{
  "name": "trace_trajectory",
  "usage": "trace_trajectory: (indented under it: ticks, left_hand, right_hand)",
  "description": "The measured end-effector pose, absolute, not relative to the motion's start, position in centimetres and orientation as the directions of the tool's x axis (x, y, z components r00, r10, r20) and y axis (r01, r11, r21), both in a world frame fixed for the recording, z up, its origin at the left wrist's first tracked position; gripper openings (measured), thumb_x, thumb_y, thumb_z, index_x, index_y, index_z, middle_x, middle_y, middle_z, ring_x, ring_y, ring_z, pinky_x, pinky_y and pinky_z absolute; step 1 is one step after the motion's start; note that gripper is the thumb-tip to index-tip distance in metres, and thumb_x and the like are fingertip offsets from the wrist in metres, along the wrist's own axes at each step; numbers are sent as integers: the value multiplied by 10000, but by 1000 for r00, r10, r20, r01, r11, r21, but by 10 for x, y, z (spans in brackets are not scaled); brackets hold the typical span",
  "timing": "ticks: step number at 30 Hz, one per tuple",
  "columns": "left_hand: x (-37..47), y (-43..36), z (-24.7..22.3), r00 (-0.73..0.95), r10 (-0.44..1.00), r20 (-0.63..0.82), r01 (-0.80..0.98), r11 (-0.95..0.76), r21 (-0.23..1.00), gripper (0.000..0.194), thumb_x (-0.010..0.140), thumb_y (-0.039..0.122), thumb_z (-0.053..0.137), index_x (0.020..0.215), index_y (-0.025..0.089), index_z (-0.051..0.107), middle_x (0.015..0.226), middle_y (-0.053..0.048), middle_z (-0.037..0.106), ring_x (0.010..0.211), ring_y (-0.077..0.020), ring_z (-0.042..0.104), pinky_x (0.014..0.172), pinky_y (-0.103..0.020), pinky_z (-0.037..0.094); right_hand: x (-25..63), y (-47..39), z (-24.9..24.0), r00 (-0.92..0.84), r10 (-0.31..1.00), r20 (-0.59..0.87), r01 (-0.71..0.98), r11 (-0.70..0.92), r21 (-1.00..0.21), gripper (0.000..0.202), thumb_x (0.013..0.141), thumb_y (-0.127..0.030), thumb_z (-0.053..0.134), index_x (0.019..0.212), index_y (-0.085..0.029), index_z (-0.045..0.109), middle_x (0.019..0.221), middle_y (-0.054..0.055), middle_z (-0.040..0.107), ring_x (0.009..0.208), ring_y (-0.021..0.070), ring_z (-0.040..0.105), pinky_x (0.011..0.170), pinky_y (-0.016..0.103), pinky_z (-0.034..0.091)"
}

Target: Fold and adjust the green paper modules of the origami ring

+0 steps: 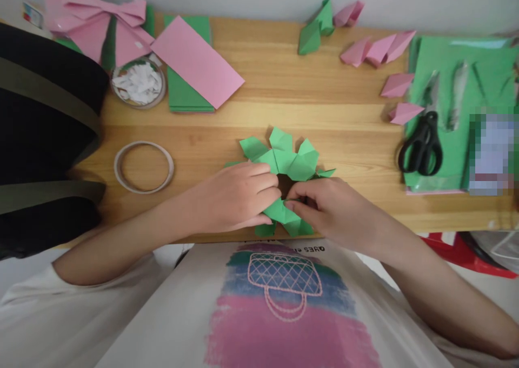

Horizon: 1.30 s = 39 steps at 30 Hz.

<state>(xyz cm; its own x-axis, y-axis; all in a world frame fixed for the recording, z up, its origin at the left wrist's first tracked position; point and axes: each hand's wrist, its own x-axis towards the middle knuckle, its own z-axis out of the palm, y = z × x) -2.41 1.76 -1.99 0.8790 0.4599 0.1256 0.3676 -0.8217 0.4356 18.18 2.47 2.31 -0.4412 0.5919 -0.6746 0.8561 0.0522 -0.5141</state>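
Note:
A ring of folded green paper (284, 160), with pointed flaps around its outside and a hole in the middle, lies near the table's front edge. My left hand (239, 195) rests over its left side, fingers curled onto the paper and partly covering it. At the near right part of the ring, my right hand (324, 206) pinches the inner edge of the green paper between thumb and forefinger. The other fingers of my right hand are folded in.
A tape roll (144, 167), a bowl of white scraps (138, 82) and a pink paper sheet (198, 62) are left. Scissors (424, 135) lie on green sheets (446, 60) at right. Folded pink pieces (379, 52) and green pieces (316, 30) sit behind. A black bag (44, 135) borders the left.

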Motion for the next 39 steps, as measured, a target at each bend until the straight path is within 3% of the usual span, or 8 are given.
trace_trajectory:
  ticks: [5,10,17,32,39]
  left_hand:
    - [-23,19,-21,876,455,162,362,-841,402,241,911,358,704,857,132,639,888,-59,666,835,-212,558,757,-327,461]
    - [-23,20,-20,867,468,171,377,-841,389,253,915,376,700,866,133,645,893,-58,672,843,-210,565,766,-326,467]
    - [-23,19,-19,870,459,179,366,-846,388,326,813,391,811,893,118,652,889,-53,672,849,-222,576,767,-331,483]
    - [-23,19,-16,876,472,100,378,-800,466,242,907,326,707,982,103,652,983,-82,684,932,-251,579,832,-370,500]
    - [-19,20,-13,885,459,82,369,-798,477,212,933,307,672,990,103,652,969,-88,681,928,-246,576,826,-363,487]
  right_hand:
    - [181,28,24,-510,584,-632,834,156,-529,259,920,-156,553,667,-166,608,575,-36,535,531,86,408,569,255,279]
    - [183,26,24,-513,633,-580,797,101,-595,235,913,-144,546,691,-166,618,536,-63,497,487,69,378,539,237,283]
    - [189,15,22,-522,693,-497,733,67,-677,202,918,-179,555,739,-179,649,548,-73,467,483,67,351,522,235,279]
    - [188,9,20,-426,749,-507,764,-2,-645,212,895,-167,555,706,-178,651,501,-70,442,457,75,343,509,241,278]
    - [192,8,21,-467,756,-458,764,83,-640,188,891,-161,548,751,-173,672,560,-43,554,482,83,418,525,239,301]
